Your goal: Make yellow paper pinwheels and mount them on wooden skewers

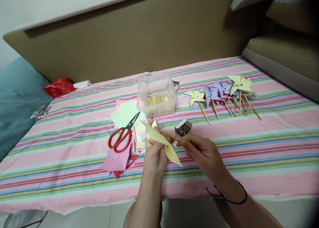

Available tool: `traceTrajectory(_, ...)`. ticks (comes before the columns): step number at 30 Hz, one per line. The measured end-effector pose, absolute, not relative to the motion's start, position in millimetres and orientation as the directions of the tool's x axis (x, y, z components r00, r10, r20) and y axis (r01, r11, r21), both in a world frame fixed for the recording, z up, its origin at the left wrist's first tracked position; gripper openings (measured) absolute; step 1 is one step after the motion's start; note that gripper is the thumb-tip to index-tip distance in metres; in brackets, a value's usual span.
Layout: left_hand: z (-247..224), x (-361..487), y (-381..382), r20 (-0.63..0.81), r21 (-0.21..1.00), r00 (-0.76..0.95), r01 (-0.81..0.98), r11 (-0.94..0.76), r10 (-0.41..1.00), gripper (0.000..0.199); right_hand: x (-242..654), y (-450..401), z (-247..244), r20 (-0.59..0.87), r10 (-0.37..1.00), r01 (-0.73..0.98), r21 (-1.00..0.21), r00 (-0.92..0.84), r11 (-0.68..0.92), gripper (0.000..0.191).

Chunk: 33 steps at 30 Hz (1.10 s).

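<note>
Over pink-striped cloth (pixel 82 185), the left hand (pixel 156 156) grips curled pale-yellow paper (pixel 155 134) that may tear if the right hand (pixel 204 152) forces its pinched wooden stick (pixel 171 135).

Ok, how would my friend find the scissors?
On the striped cloth, look left of the clear plastic box. The scissors lie across coloured paper there, pointing towards the box. Unlike everything around them, they have red loop handles and dark blades.

This looks like a home: teal cushion (pixel 17 105), striped cloth (pixel 254 151).
</note>
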<state>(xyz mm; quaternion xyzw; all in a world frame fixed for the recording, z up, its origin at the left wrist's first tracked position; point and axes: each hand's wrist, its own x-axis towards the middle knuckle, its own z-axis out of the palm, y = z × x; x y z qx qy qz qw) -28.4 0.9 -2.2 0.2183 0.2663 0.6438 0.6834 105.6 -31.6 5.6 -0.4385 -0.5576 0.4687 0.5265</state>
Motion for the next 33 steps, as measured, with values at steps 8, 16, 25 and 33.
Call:
traceTrajectory(8, -2, -30, 5, -0.054, 0.693, 0.053, -0.717, 0.076, 0.997, 0.073, 114, -29, 9, 0.373, 0.927, 0.208, -0.906, -0.022, 0.369, 0.015)
traceTrajectory(16, 2, -36, 6, -0.008, 0.753, 0.150, -0.649, 0.105, 0.989, 0.072, 122, -30, 5, 0.514, 0.854, 0.340, -0.792, -0.078, 0.507, 0.015)
traceTrajectory(25, -1, -37, 8, 0.026, 0.771, 0.141, -0.634, 0.070, 0.990, 0.075, 123, -30, 6, 0.477, 0.868, 0.361, -0.793, -0.134, 0.491, 0.021)
traceTrajectory(33, 8, -31, 4, 0.037, 0.753, 0.104, -0.657, 0.041, 0.994, 0.076, 121, -31, 6, 0.513, 0.837, 0.334, -0.768, -0.189, 0.546, 0.019)
